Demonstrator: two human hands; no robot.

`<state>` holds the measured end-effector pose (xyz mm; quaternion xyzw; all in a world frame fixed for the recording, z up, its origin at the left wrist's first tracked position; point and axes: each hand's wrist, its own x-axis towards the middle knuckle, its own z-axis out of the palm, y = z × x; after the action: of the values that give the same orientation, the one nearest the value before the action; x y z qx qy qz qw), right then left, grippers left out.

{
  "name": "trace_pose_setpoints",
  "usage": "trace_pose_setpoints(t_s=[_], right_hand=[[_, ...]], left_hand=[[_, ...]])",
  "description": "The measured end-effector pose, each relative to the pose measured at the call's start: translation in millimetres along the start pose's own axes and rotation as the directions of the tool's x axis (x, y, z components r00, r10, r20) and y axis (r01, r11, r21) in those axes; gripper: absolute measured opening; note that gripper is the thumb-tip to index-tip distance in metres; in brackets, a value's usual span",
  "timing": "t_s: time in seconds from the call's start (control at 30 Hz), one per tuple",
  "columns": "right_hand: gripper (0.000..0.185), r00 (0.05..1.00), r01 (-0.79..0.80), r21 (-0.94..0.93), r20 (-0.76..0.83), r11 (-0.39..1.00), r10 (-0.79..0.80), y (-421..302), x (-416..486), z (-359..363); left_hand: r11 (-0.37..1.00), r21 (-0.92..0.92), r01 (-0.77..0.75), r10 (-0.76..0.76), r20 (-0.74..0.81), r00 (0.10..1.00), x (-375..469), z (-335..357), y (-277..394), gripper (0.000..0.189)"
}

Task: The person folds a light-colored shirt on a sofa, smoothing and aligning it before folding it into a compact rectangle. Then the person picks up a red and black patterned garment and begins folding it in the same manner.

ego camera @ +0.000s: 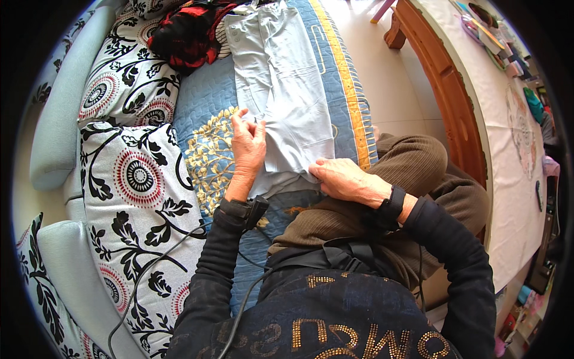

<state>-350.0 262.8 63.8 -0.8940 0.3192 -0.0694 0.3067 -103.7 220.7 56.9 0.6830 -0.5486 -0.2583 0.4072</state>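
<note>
A pair of light grey trousers (291,89) lies lengthwise on a blue quilted cover (206,85), with buttons near its far end. My left hand (250,146) is at the left edge of the trousers, fingers bent and the thumb close to the cloth; whether it pinches the fabric is hard to tell. At the near right corner, my right hand (343,179) grips the hem between thumb and fingers. Beneath that hem, another layer of pale cloth spreads over the cover.
Patterned cushions (139,175) line the left side against a pale sofa armrest (71,89). A red and black garment (190,38) lies beyond them. To the right stands a wooden table (448,85) with a white cloth and assorted items. A cable (148,264) runs past my left arm.
</note>
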Motion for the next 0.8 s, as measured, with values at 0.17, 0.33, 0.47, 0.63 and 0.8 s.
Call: trace_pose_setpoints(t_s=[0.17, 0.33, 0.47, 0.63, 0.8], right_hand=[[0.024, 0.995, -0.039, -0.151, 0.081, 0.988, 0.052, -3.8, -2.1, 2.3], [0.019, 0.975, -0.022, -0.192, 0.211, 0.981, 0.064, 0.4, -2.6, -2.3], [0.018, 0.97, -0.019, -0.092, 0.239, 0.996, 0.041, -0.9, -6.4, -7.8], [0.016, 0.974, -0.121, -0.168, 0.169, 0.978, 0.15, -8.6, 0.4, -16.4], [0.016, 0.987, -0.097, -0.144, 0.111, 0.985, 0.114, -7.1, 11.1, -31.1]], left_hand=[[0.987, 0.111, -0.117, 0.122, -0.041, 0.992, -0.6, -2.9, -13.0, 0.059], [0.952, 0.256, -0.166, 0.156, 0.058, 0.986, -2.6, -12.7, -16.0, 0.063], [0.937, 0.333, -0.104, 0.072, 0.109, 0.992, -31.5, -25.5, -15.0, 0.071], [0.98, 0.121, 0.155, -0.181, 0.254, 0.95, -51.6, -38.0, -15.9, 0.067], [0.99, -0.042, 0.132, -0.115, 0.278, 0.954, -55.6, -48.2, -6.0, 0.051]])
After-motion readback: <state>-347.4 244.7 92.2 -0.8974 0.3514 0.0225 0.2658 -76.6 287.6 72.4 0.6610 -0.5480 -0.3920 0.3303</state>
